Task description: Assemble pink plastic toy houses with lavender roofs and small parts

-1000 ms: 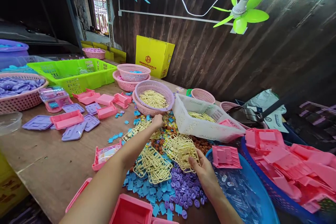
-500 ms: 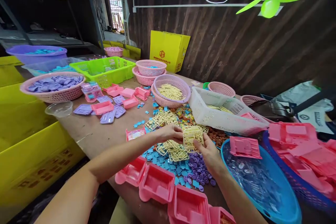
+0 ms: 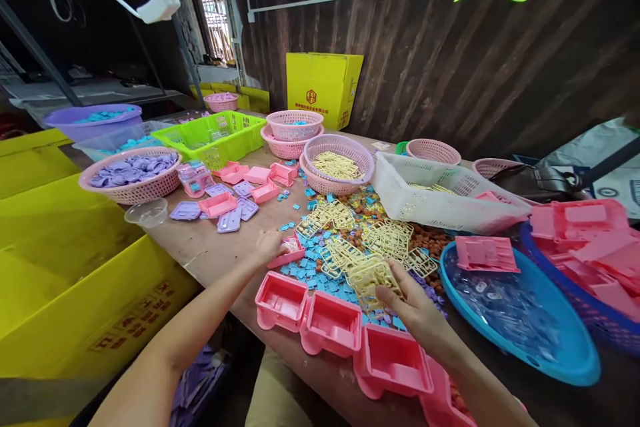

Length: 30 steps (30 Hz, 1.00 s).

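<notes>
My right hand [image 3: 417, 297] is closed around a stack of pale yellow plastic frames [image 3: 371, 275], thumb on top and fingers along the far edge. The stack is held above loose blue pieces [image 3: 305, 267] and other yellow frames [image 3: 387, 238]. My left hand [image 3: 270, 245] is at the left edge of a small pink tray [image 3: 295, 255] with pale pieces in it. Its fingers look curled together; whatever they hold is too small or hidden to make out. A row of pink toy-car-like shells [image 3: 333, 323] stands along the table's near edge.
At right are a blue tub [image 3: 575, 363] with clear parts and a blue basket [image 3: 537, 267] of pink parts. A white crate [image 3: 425, 210] and a lilac basket [image 3: 367, 170] stand behind the pile. Purple plates [image 3: 230, 220] lie left. Yellow cartons [image 3: 100, 307] flank the table.
My left hand has moved left from the yellow frames to the small pink tray. My right hand still grips the stack, now lower and closer to the pink shells. The camera view has shifted.
</notes>
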{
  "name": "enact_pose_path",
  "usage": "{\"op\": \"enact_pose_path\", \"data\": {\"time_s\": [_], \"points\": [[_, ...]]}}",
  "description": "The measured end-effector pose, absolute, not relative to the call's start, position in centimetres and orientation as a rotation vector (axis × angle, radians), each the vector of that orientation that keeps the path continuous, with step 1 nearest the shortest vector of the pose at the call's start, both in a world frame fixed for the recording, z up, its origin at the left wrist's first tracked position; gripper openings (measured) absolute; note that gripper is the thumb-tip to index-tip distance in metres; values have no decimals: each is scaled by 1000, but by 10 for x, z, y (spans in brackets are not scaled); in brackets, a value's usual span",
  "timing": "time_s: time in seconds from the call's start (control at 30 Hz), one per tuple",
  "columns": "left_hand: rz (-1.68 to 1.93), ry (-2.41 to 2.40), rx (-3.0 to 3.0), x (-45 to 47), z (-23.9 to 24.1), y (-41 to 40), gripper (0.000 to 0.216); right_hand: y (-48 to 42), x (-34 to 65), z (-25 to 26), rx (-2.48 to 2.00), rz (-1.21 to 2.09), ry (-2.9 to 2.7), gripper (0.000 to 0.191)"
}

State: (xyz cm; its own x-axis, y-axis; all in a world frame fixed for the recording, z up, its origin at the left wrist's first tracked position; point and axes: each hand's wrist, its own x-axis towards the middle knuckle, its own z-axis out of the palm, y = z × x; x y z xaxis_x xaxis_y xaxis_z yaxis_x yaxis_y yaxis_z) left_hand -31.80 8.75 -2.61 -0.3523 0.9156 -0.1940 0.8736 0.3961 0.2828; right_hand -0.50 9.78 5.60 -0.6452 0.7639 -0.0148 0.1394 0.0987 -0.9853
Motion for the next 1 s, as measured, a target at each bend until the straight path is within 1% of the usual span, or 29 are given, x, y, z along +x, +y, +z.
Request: {"op": "enact_pose_path", "data": {"time_s": [0.1,0.23,0.33,0.43,0.53,0.6,0.7,0.8,0.87,1.0], "points": [[197,2376,1569,-318,-26,87,18,91,-7,56,-871,1571,-1909,49],[320,2403,1583,-319,-26,86,17,84,-2,54,-909,1552,-1901,48],[418,2380,1538,-320,-26,87,9,80,3,53,-915,1513,-1936,44],[540,2301,1510,-324,-15,90,15,77,10,51,-899,1378,-2029,39],[698,2199,1552,-313,8,88,13,70,16,53,-801,1210,-2199,29],[769,2107,1609,-291,24,81,13,61,18,56,-686,1103,-2353,28],[784,1852,1760,-238,41,60,9,46,18,60,-590,868,-2555,41],[831,1407,1990,-181,45,39,19,39,22,58,-642,683,-2641,47],[869,1271,1956,-155,42,31,26,40,31,55,-695,620,-2625,45],[999,1270,1674,-132,26,24,29,47,59,46,-846,562,-2568,31]]}}
